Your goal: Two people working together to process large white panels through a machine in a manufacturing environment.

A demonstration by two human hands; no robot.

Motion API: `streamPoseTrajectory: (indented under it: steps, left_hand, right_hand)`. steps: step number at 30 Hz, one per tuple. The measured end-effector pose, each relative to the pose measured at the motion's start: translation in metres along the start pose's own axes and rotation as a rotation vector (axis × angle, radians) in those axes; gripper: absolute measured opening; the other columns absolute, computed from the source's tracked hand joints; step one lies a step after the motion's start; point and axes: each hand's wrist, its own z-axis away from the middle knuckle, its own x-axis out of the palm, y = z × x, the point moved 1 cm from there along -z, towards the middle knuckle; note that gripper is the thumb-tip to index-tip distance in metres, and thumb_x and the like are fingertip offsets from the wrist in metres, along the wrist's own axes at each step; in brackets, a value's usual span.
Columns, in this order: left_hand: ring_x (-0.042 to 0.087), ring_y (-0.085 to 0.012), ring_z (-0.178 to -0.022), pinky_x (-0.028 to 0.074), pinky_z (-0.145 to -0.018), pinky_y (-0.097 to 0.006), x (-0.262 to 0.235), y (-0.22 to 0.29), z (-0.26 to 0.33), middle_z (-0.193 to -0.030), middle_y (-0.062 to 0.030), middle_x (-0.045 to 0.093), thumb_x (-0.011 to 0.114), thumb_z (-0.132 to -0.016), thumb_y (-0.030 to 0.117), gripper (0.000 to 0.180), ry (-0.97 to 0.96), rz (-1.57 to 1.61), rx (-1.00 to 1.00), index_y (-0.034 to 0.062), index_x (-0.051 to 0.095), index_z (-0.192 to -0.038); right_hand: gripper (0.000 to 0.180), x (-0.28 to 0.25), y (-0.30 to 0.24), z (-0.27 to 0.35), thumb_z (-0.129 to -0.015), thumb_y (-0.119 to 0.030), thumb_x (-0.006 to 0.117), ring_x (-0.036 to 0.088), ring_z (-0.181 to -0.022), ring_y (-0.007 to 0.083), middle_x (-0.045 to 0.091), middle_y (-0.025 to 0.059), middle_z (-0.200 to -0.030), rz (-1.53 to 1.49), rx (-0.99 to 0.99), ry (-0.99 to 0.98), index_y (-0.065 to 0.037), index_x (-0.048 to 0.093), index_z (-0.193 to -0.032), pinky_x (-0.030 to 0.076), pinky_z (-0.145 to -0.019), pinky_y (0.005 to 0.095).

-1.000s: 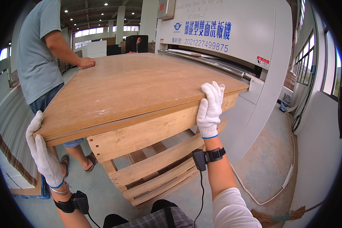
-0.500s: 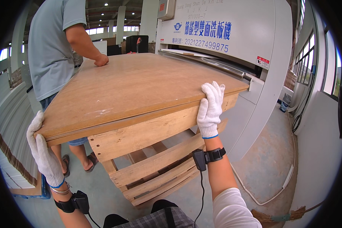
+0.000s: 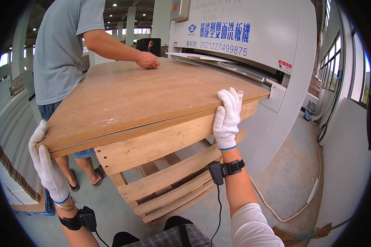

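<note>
— What does the worker have in hand?

— A broad, flat wooden board (image 3: 144, 94), tan and smooth-faced with a faint pale scuff near its front edge. It lies on top of a stack of rough timber pallets (image 3: 169, 173), whose planks are coarse, knotty and unevenly spaced beneath the board.

— And the hands?

— Both wear white knitted cotton gloves with blue cuffs. The left hand (image 3: 45, 164) is wrapped around the board's near left corner, fingers curled closed over the edge. The right hand (image 3: 227, 117) grips the board's near right edge, fingers hooked over the top face and the palm flat against the side. A black band with a small box and trailing cable sits on each wrist.

— Who else is at the board?

— A second person in a grey-blue short-sleeved shirt (image 3: 64, 45), denim shorts and sandals stands at the board's far left side. That person's bare hand (image 3: 147, 61) rests knuckles-up on the board's far end.

— What lies beyond the board?

— A large grey sheet-metal machine (image 3: 251, 45) with a smooth painted housing and a long horizontal slot edged by a metal roller. The board's far right corner sits just beside that slot.

— And below?

— A worn concrete floor (image 3: 292, 181), stained reddish near the machine, with a pale hose curving across it to the right of the pallets. Left of the board, a stack of white ribbed panels (image 3: 12, 136) is seen.
</note>
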Motion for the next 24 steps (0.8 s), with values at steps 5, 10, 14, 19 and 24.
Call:
streamPoseTrajectory:
  steps: [5, 10, 14, 19, 24]
  left_hand:
    - [0.039, -0.0230, -0.128, 0.022, -0.112, -0.037, -0.0082, -0.0028, -0.0005, -0.135, -0.0163, 0.046, 0.036, -0.100, 0.030, 0.043, -0.073, -0.005, 0.019, -0.0012, 0.044, -0.128]
    - [0.039, -0.0225, -0.128, 0.023, -0.111, -0.036, -0.0069, -0.0038, 0.0003, -0.135, -0.0163, 0.046, 0.036, -0.100, 0.030, 0.043, -0.068, 0.001, 0.010, -0.0009, 0.044, -0.128]
    - [0.040, -0.0224, -0.128, 0.023, -0.111, -0.036, -0.0053, -0.0024, 0.0010, -0.135, -0.0162, 0.046, 0.036, -0.100, 0.030, 0.043, -0.059, 0.020, -0.007, -0.0004, 0.044, -0.128]
    - [0.040, -0.0226, -0.128, 0.024, -0.111, -0.036, -0.0069, -0.0031, -0.0003, -0.135, -0.0161, 0.046, 0.036, -0.100, 0.031, 0.043, -0.064, -0.024, 0.007, 0.0000, 0.044, -0.128]
    - [0.040, -0.0228, -0.128, 0.024, -0.111, -0.036, -0.0085, -0.0051, -0.0005, -0.135, -0.0156, 0.046, 0.037, -0.100, 0.032, 0.043, -0.058, -0.029, -0.006, 0.0005, 0.045, -0.128]
  right_hand:
    - [0.029, 0.0030, -0.0010, 0.0008, -0.086, -0.011, 0.049, 0.048, -0.121, 0.0338, 0.060, 0.0133, -0.113, -0.003, 0.002, 0.002, -0.004, 0.059, -0.112, 0.020, -0.113, 0.0517]
    - [0.029, 0.0013, 0.0001, 0.0003, -0.085, -0.010, 0.049, 0.048, -0.121, 0.0343, 0.060, 0.0137, -0.113, -0.001, -0.003, 0.000, -0.004, 0.059, -0.112, 0.020, -0.113, 0.0519]
    - [0.030, 0.0015, 0.0003, 0.0004, -0.085, -0.009, 0.049, 0.048, -0.121, 0.0344, 0.060, 0.0139, -0.113, -0.003, -0.003, -0.003, -0.003, 0.059, -0.112, 0.020, -0.113, 0.0520]
    - [0.030, 0.0012, 0.0007, 0.0006, -0.085, -0.010, 0.049, 0.048, -0.121, 0.0345, 0.060, 0.0135, -0.113, 0.002, -0.003, -0.001, -0.003, 0.059, -0.112, 0.020, -0.113, 0.0520]
    - [0.030, 0.0013, 0.0001, 0.0008, -0.085, -0.010, 0.048, 0.048, -0.121, 0.0341, 0.060, 0.0131, -0.113, 0.000, -0.006, 0.003, -0.004, 0.060, -0.112, 0.020, -0.113, 0.0519]
